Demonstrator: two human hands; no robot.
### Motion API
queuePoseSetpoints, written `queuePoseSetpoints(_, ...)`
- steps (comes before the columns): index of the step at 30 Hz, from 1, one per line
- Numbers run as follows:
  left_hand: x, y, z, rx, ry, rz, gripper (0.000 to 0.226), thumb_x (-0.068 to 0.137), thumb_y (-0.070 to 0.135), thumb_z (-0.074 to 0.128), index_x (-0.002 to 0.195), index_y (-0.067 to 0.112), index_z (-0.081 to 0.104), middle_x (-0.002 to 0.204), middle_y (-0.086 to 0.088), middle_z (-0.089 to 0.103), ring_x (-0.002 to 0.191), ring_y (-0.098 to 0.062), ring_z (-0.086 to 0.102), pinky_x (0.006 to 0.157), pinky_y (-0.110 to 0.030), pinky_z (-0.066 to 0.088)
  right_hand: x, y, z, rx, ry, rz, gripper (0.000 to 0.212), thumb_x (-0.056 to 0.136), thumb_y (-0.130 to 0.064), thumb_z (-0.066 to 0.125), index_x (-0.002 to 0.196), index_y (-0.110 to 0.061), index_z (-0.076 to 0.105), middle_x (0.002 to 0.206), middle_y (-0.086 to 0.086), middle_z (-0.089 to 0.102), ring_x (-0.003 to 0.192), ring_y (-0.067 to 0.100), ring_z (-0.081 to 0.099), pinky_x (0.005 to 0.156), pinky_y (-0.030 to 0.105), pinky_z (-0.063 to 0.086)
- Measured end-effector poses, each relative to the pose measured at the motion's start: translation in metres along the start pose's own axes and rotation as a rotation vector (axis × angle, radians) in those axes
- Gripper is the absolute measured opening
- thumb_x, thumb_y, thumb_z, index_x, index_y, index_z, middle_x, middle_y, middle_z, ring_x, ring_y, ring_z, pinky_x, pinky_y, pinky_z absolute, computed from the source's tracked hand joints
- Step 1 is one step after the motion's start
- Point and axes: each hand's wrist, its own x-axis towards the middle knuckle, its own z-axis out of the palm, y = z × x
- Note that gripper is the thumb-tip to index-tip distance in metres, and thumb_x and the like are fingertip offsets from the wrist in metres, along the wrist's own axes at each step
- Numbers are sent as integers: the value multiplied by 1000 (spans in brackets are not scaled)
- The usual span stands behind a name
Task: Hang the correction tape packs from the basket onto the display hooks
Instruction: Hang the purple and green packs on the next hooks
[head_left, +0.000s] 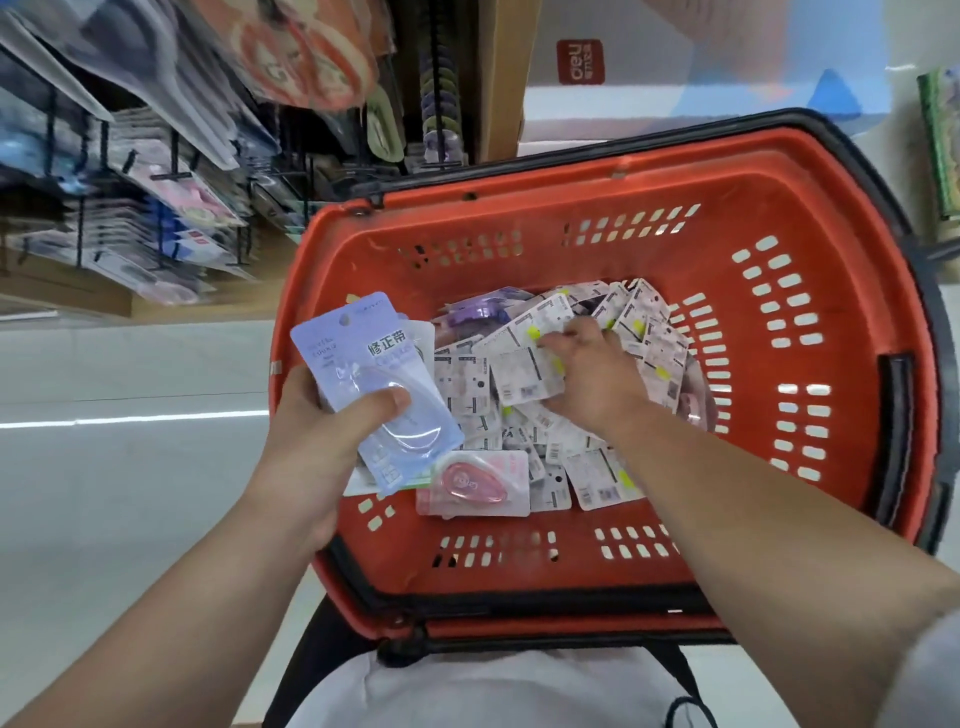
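**Pack pick-up at basket under way**

Pale lilac blister-carded correction tape packs (363, 364) are held under the thumb of the left grip (311, 431), above the basket's near-left rim. The right grip (587, 374) curls on a white face-down pack (522, 376) in the heap. Advised: lift one only, hang-hole uppermost. The red slotted plastic basket (753, 197) holds many loose packs.

A red slotted plastic basket (597, 208) holds a loose heap of flat correction tape packs (519, 436), mostly white backs up. A pink teardrop pack (472, 483) lies face up by the near wall, a purple pack (478, 314) at the far edge.
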Motion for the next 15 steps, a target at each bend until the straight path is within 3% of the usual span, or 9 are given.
queuePoseSetpoints(2, -1, 1, 2, -2, -1, 3, 70, 69, 22, 77, 137, 20, 61, 123, -6, 75, 105, -24, 76, 70, -30, 59, 0, 5, -3, 5, 23, -60, 66, 82, -15, 77, 144, -25, 56, 139, 6, 47, 127, 36, 45, 98, 43, 49)
queuePoseSetpoints(5, 1, 4, 8, -9, 11, -1, 69, 69, 22, 78, 137, 20, 61, 123, -5, 75, 104, -24, 77, 68, -29, 59, -10, 19, -8, 85, 113, -87, 37, 84, 3, 62, 115, -13, 74, 108, 11, 64, 101, 35, 63, 82, 37, 52)
queuePoseSetpoints(8, 3, 5, 16, 19, -1, 12, 66, 69, 22, 79, 133, 20, 64, 120, -3, 77, 102, -22, 77, 68, -29, 59, -27, 26, -24, 236, 215, -22, 7, 91, -7, 68, 91, -5, 75, 85, 10, 67, 80, 29, 64, 65, 30, 43)
queuePoseSetpoints(11, 1, 7, 23, 61, 27, -1, 74, 63, 29, 85, 133, 19, 61, 119, 0, 77, 104, -21, 77, 74, -36, 61, -54, 17, -48, 601, 274, 6, 16, 89, -15, 77, 76, -13, 69, 73, -2, 64, 65, 11, 57, 56, 12, 37)
queuePoseSetpoints(12, -1, 9, 25, 78, 34, -2, 77, 61, 31, 87, 133, 19, 60, 119, 0, 77, 103, -21, 77, 77, -40, 61, -62, 15, -56, 746, 279, -2, 16, 89, -14, 78, 76, -14, 70, 74, -1, 65, 63, 9, 57, 58, 13, 40)
queuePoseSetpoints(15, -13, 16, 36, 98, 44, 6, 79, 57, 29, 89, 129, 20, 58, 115, 2, 76, 99, -18, 78, 80, -43, 62, -93, 7, -83, 1028, 291, -19, 18, 93, -18, 75, 76, -17, 69, 77, 2, 64, 65, 17, 58, 53, 38, 46)
